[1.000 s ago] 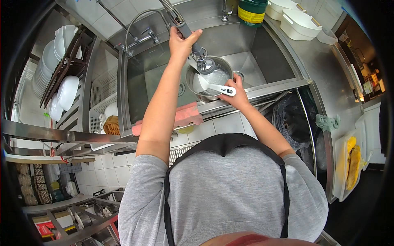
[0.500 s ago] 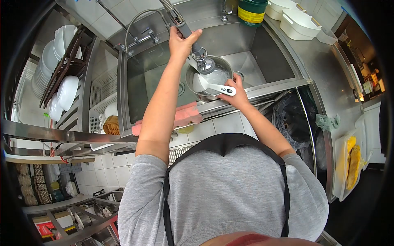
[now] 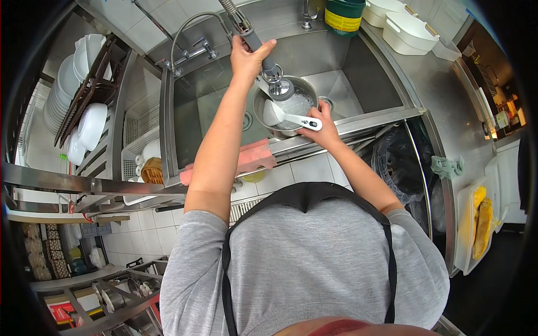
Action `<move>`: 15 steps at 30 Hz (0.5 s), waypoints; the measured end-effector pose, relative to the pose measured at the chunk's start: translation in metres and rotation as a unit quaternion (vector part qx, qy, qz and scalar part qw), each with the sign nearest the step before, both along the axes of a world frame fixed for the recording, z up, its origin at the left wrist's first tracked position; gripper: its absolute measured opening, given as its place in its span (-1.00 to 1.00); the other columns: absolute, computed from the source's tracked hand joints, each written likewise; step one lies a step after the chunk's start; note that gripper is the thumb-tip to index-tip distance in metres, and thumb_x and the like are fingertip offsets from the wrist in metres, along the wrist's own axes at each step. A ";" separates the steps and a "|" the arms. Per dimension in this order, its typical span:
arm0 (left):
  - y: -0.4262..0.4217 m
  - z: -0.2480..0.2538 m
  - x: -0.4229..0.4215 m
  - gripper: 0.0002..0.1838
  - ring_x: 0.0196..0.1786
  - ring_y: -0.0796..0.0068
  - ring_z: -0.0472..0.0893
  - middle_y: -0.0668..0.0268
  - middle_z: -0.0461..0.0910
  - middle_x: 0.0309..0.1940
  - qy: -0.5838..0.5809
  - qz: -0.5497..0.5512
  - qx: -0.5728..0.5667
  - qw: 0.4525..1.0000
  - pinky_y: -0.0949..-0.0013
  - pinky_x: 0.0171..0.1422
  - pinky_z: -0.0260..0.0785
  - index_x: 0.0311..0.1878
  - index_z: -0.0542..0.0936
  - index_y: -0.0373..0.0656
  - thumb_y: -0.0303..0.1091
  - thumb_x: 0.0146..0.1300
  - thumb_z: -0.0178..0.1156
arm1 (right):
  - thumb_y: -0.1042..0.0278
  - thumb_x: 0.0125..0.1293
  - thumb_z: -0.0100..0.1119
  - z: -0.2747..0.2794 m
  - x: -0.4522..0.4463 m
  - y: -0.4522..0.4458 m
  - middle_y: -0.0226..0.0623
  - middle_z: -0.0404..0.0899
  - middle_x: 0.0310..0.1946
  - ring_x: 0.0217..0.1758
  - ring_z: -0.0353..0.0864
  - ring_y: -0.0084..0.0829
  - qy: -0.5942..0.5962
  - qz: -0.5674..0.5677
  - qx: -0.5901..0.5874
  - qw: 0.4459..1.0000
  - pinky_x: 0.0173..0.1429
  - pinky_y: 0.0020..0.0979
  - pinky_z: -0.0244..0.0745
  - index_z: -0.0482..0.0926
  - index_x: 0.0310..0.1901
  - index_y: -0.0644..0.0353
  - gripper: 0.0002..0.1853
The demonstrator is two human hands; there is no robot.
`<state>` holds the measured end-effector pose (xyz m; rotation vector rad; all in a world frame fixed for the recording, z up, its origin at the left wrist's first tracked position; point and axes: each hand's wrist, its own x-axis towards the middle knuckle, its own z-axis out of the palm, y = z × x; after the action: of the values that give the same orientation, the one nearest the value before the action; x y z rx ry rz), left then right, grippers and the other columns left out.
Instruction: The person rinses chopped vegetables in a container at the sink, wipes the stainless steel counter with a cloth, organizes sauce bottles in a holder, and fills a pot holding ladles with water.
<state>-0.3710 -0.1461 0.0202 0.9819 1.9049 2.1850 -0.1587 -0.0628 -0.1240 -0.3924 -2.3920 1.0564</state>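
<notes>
My left hand [image 3: 246, 60] is wrapped around the grey handle of the pre-rinse sprayer [image 3: 255, 43]. The spray head points down into a round metal pot [image 3: 259, 109] in the sink, close to its front edge. Bubbly water fills the bottom of the pot. My right hand [image 3: 321, 126] is closed at the pot's right side, gripping it. A white spatula-like utensil [image 3: 273, 113] leans in the pot, its white handle with a black-edged hole lying over the rim and across my right fingers. Another light handle is partly hidden behind the sprayer.
A stainless sink [image 3: 350, 92] surrounds the pot. Pink cloth [image 3: 255, 157] hangs over its front edge. White tubs [image 3: 409, 35] and a green-yellow bucket [image 3: 343, 18] stand behind on the right. Racked white bowls [image 3: 92, 126] are at left; a black-lined bin [image 3: 398, 162] sits below right.
Hardly anything differs. Both hands, the sprayer, the pot and the white utensil keep their places; the bubbly water's surface in the pot shifts slightly.
</notes>
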 end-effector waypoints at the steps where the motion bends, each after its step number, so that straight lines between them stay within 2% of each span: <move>1: 0.000 0.001 0.000 -0.40 -0.29 0.56 0.55 0.26 0.55 -0.31 0.001 0.001 -0.008 1.000 0.49 -0.16 0.43 -0.12 0.33 -0.26 -0.26 -0.10 0.51 | 0.15 -0.22 0.55 0.001 0.000 0.000 0.03 0.14 0.17 0.16 0.32 0.04 0.000 0.000 0.000 1.000 0.19 -0.17 0.34 0.44 -0.29 0.13 -0.49; 15: 0.001 -0.004 -0.003 -0.41 -0.29 0.55 0.56 0.27 0.55 -0.34 -0.002 -0.002 0.009 1.000 0.47 -0.18 0.44 -0.12 0.33 -0.25 -0.26 -0.10 0.51 | 0.15 -0.21 0.55 0.000 0.000 -0.001 0.04 0.15 0.16 0.21 0.28 0.04 0.000 -0.003 0.003 1.000 0.21 -0.16 0.33 0.44 -0.30 0.14 -0.49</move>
<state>-0.3742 -0.1446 0.0163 0.9838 1.8831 2.2041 -0.1587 -0.0635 -0.1242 -0.3961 -2.3924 1.0461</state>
